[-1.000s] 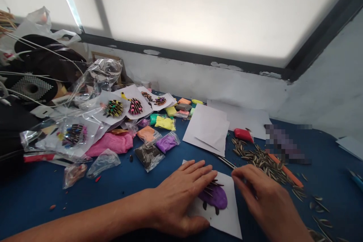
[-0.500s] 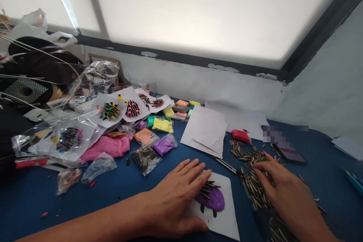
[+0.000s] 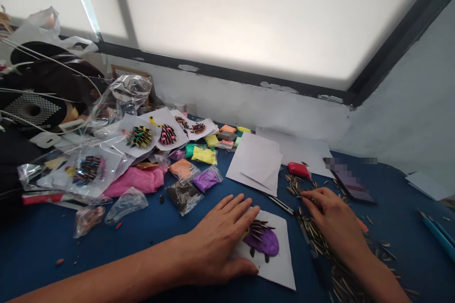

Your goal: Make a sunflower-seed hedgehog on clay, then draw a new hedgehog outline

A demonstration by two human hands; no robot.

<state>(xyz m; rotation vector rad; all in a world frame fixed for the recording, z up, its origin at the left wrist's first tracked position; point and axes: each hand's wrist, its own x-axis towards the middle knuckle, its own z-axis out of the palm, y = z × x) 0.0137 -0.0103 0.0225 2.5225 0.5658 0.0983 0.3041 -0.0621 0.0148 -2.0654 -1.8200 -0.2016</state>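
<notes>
My left hand lies flat with fingers spread over the left side of a white paper card. On that card is a purple clay shape with dark sunflower seeds standing out of it like spines and two small black feet below. My fingers hide its left end. Over the pile of striped sunflower seeds, my right hand pinches thumb and forefinger together. A sunflower seed shows at the fingertips.
Several seed-spined clay figures on paper stand at the back left. Bagged clay, including purple and black, lies mid-table. White sheets, a red clay pack, a phone and a pen surround the seeds.
My right hand has moved left and slightly back over the seed pile, its fingertips now together with a seed. My left hand stays on the card. The view has shifted slightly.
</notes>
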